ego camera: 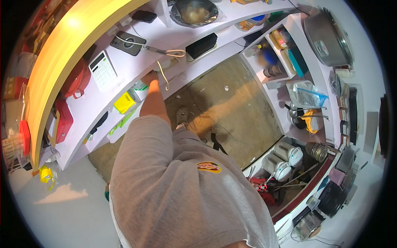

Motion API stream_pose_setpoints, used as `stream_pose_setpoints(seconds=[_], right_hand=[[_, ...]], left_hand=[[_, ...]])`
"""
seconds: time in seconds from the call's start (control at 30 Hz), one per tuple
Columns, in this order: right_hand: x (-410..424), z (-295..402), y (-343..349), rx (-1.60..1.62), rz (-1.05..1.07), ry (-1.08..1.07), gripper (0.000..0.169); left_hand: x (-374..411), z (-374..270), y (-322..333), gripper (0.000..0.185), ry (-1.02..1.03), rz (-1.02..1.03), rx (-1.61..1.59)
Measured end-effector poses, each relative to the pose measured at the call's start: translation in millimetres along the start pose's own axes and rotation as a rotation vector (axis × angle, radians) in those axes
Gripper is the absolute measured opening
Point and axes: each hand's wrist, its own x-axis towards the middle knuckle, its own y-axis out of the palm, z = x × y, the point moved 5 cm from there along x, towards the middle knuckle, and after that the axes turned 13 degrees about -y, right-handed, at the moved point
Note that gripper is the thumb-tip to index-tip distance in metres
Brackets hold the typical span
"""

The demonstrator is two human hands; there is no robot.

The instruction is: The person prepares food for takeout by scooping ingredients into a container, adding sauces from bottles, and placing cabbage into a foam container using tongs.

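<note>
My left arm reaches forward to the shelf under the white counter (130,69). My left hand (150,77) is partly hidden at the counter's edge, so its fingers and anything in them cannot be made out. Close beside it is a green and white packet (141,86), and a yellow packet (124,103) lies nearer. On the counter above rest a smartphone (128,43) with a white cable (124,39) across it and a white calculator (102,70). A pale looped cord (162,76) hangs over the edge beside my hand. My right hand is out of view.
A plastic-covered bowl (194,13) and a black rectangular item (201,46) are ahead. Right stand shelves (279,124) with ladles (310,112), white appliances (276,167) below and a large metal pot (327,38) above. A red pot (77,79) is at left. My feet are on the floor (229,108).
</note>
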Motion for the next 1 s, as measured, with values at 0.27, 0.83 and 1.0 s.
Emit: stream_pose_setpoints(seconds=[0.27,0.83,1.0], right_hand=[[-5,0,-3,0.030,0.001,-0.009,0.041],[-6,6,-7,0.135,0.011,0.043,0.038],[-31,72,-2,0.110,0.000,0.111,0.037]], left_hand=[[-13,-23,-4,0.037,-0.228,0.275,0.174],[-46,14,51,0.036,-0.918,0.850,-0.442],[-44,19,54,0.036,-0.934,0.827,-0.515]])
